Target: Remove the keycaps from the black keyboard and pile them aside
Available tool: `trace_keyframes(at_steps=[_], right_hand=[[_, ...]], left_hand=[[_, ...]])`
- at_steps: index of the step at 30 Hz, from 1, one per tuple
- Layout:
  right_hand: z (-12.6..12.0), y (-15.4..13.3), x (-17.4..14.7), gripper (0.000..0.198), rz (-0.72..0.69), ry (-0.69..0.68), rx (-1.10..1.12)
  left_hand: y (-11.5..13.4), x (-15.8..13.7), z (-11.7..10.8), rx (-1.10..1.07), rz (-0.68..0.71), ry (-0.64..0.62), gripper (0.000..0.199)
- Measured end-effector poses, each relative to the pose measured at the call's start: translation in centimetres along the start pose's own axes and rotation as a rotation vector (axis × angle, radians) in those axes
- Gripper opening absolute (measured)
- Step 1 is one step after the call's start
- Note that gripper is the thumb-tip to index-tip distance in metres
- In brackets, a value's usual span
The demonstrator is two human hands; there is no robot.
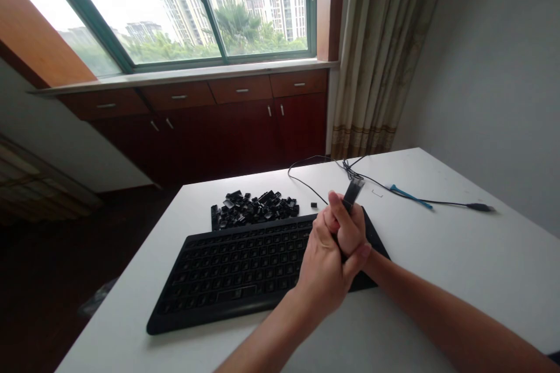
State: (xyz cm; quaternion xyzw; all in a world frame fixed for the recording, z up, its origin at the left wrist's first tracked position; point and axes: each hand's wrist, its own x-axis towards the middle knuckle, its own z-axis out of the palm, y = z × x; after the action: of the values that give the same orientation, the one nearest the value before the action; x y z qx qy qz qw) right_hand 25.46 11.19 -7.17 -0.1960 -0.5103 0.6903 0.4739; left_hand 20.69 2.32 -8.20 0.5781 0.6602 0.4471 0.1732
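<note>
Over the right part of a black keyboard [245,262], its keycaps off and its bare key sockets showing, both hands are clasped together. My right hand [351,228] is closed around a black brush [353,191], whose greyish, see-through tip points up and away from me. My left hand [321,262] is closed too, wrapped against the right hand and the lower part of the brush, with its thumb across near the right wrist. Most of the handle is hidden by the fingers. Behind the keyboard lies a heap of loose black keycaps [256,208].
A single keycap [314,205] lies apart from the heap. At the back right are a coiled black cable [350,170] with its plug [479,207], a blue tool [411,197] and a thin bent wire [377,193]. All rest on the white table [472,268].
</note>
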Motion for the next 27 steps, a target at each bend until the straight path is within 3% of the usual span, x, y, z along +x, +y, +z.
trace_keyframes(at_steps=[3,6,11,13,17,21,27], right_hand=[[-0.3,-0.5,0.7,0.063,0.052,0.015,0.126],[-1.0,-1.3,1.4,0.062,0.072,0.113,0.244],[-2.4,-2.5,2.1,0.056,0.082,0.229,0.305],[-2.7,-2.6,2.3,0.054,0.093,0.233,0.302],[-2.5,-2.5,2.1,0.050,0.198,0.169,0.319],[-1.8,-2.3,1.3,0.050,0.315,0.073,0.210],[-0.7,-1.8,0.2,0.053,0.294,0.022,-0.008]], left_hand=[[-0.3,0.3,-1.1,0.004,-0.008,-0.068,0.093],[-1.1,0.7,-2.5,0.107,0.024,-0.116,0.088],[-2.0,1.2,-3.5,0.241,0.175,-0.114,0.027],[-2.0,1.3,-3.6,0.236,0.203,-0.095,0.015],[-2.4,1.6,-4.4,0.201,0.197,-0.062,0.013],[-4.0,2.6,-6.4,0.240,0.121,0.094,0.013],[-5.6,3.4,-8.4,0.330,0.023,0.195,0.018]])
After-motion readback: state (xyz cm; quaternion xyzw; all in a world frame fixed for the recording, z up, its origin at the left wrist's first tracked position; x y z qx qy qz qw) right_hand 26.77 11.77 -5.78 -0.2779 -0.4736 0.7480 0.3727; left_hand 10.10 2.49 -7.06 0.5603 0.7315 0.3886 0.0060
